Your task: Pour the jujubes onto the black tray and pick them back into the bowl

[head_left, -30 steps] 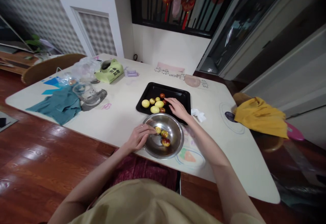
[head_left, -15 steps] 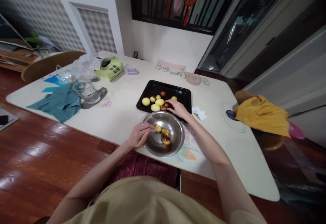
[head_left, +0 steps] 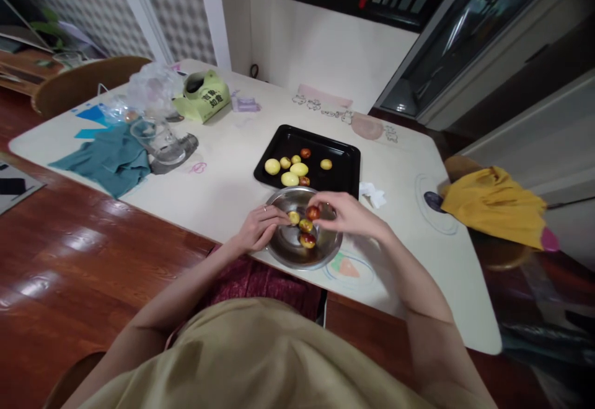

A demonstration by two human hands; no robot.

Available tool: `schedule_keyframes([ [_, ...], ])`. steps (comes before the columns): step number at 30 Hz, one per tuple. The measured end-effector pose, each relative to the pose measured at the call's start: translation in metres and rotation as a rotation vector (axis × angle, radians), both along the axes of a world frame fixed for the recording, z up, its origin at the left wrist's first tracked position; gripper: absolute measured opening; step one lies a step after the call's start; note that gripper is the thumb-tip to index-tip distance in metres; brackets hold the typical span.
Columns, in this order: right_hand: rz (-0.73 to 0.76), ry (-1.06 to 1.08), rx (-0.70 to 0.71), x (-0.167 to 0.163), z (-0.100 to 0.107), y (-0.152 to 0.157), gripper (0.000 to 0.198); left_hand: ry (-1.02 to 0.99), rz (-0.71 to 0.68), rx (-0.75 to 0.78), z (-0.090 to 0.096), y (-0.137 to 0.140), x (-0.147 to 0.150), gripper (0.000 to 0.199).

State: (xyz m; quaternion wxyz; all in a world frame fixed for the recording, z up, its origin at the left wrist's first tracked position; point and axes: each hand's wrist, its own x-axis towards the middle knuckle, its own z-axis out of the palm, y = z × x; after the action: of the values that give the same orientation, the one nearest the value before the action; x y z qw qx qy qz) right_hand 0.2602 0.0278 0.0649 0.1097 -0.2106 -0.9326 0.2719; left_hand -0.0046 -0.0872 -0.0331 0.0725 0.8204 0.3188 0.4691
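Note:
A steel bowl (head_left: 283, 254) stands at the table's near edge. Over its right side, my right hand (head_left: 346, 212) grips a red-brown round fruit (head_left: 313, 212) between thumb and fingers. My left hand (head_left: 260, 226) reaches over the left rim, its fingertips closed on a small yellow fruit (head_left: 294, 217). Below these in the bowl lie a mottled yellow fruit (head_left: 305, 225) and a red-and-yellow fruit (head_left: 307, 240). Just behind the bowl is a black tray (head_left: 341, 170) with several fruits, among them a large pale-yellow one (head_left: 290, 178) and a red-brown one (head_left: 305, 153).
Crumpled white tissue (head_left: 372, 195) lies right of the tray. To the left are a clear plastic jug (head_left: 158, 142), a teal cloth (head_left: 105, 161), a green tissue box (head_left: 204, 99) and plastic bags (head_left: 153, 90). A yellow garment (head_left: 495, 207) hangs over a chair at right.
My right hand has come back from the tray to above the bowl, bringing a red-brown fruit. My left hand stays at the small yellow fruit. The view has tilted down slightly.

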Motion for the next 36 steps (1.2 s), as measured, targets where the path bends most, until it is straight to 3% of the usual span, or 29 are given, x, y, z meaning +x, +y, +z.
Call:
schedule_keyframes([
  [5, 0.153, -0.12, -0.046, -0.009, -0.001, -0.046, 0.02, -0.005, 0.001, 0.003, 0.0, 0.0, 0.0, 0.044],
  [9, 0.137, -0.123, 0.093, -0.021, -0.016, -0.053, 0.015, -0.007, -0.003, 0.001, 0.0, 0.0, 0.0, 0.044],
  [15, 0.106, -0.198, 0.265, -0.027, -0.035, -0.049, 0.018, 0.009, 0.01, -0.006, -0.002, 0.0, -0.001, 0.045],
  [19, 0.09, -0.231, 0.284, -0.026, -0.037, -0.043, 0.022, 0.018, 0.013, -0.015, -0.002, 0.0, 0.0, 0.047],
  [27, 0.084, -0.162, 0.175, -0.014, -0.023, -0.024, 0.029, 0.012, 0.012, -0.004, 0.002, 0.0, 0.0, 0.046],
  [36, -0.047, -0.109, 0.207, 0.003, -0.007, -0.005, 0.013, -0.002, -0.001, -0.006, -0.001, 0.001, 0.0, 0.044],
])
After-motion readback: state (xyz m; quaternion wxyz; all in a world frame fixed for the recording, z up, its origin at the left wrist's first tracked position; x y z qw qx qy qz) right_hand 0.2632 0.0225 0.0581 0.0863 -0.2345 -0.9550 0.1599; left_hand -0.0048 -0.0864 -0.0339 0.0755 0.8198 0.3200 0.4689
